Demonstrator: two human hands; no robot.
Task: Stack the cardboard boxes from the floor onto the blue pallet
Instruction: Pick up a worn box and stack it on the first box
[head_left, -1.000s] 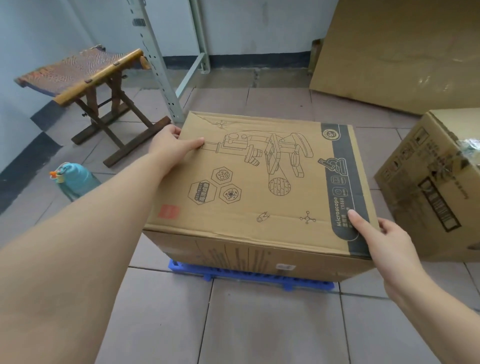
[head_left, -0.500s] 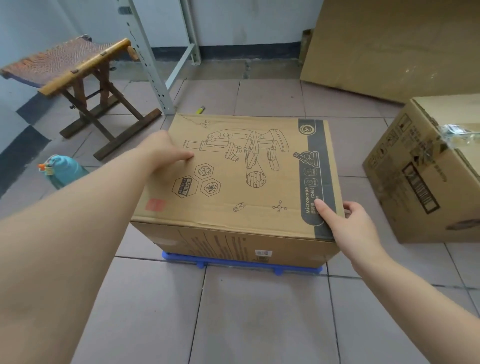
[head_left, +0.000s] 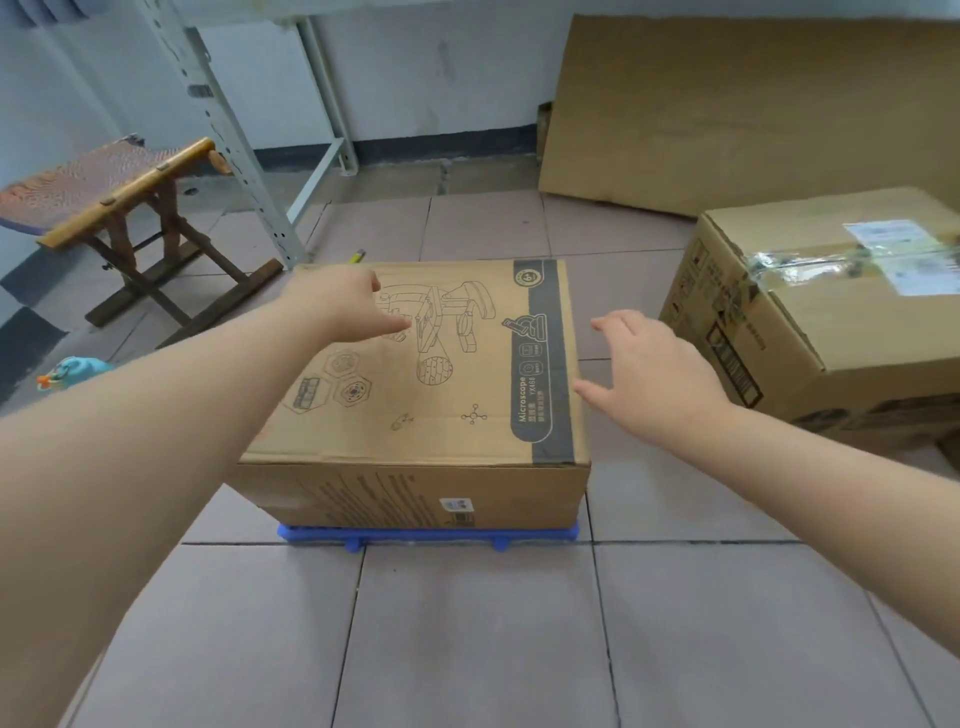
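Observation:
A cardboard box printed with a microscope drawing (head_left: 447, 395) rests on the low blue pallet (head_left: 431, 535), whose front edge shows under it. My left hand (head_left: 348, 306) hovers over the box's far left part, fingers apart, holding nothing. Just off the box's right edge is my right hand (head_left: 649, 374), open and apart from the box. A second, larger cardboard box (head_left: 831, 322) with shiny tape and a label stands on the floor to the right.
A folding wooden stool (head_left: 119, 208) stands at the left. A grey metal shelf upright (head_left: 228, 140) rises behind the box. A big flat cardboard sheet (head_left: 753, 109) leans on the back wall. A teal bottle (head_left: 67, 371) lies at the far left.
Both hands have let go of the microscope box, which now sits on the pallet. The hands have lifted away and opened, and the view has pulled back.

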